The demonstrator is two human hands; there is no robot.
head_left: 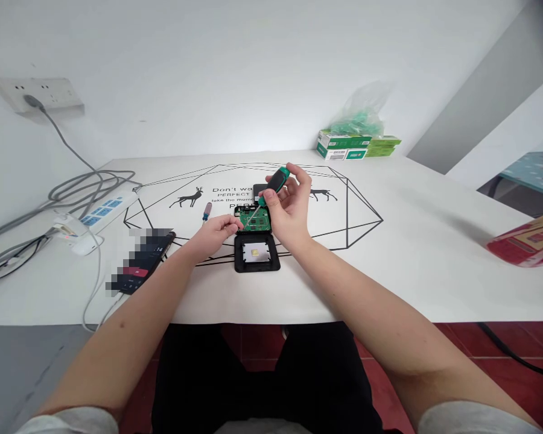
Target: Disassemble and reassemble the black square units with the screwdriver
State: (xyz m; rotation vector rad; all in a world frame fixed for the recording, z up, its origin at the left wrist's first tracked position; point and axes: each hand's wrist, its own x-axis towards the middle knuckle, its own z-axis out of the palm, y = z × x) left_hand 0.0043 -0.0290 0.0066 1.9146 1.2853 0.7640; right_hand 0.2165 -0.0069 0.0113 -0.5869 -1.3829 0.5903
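My right hand (292, 208) is closed round the green and black handle of a screwdriver (278, 179), which slants down to the left. Its thin shaft reaches over a green circuit board (256, 222) in a black case, toward my left fingertips. At the board's left edge, my left hand (215, 235) pinches its fingers together; what lies between them is too small to make out. Close to me lies a black cover (257, 265) with a silvery plate inside. A second screwdriver (207, 210) rests behind my left hand. Behind the board, a dark piece (259, 191) is partly hidden.
A phone (147, 262) with a white cable lies left of my left forearm. Farther left are a power strip (108, 211) and coiled grey cables (81, 181). Green and white boxes (344, 144) stand against the wall. A red packet (529, 241) sits at the right edge.
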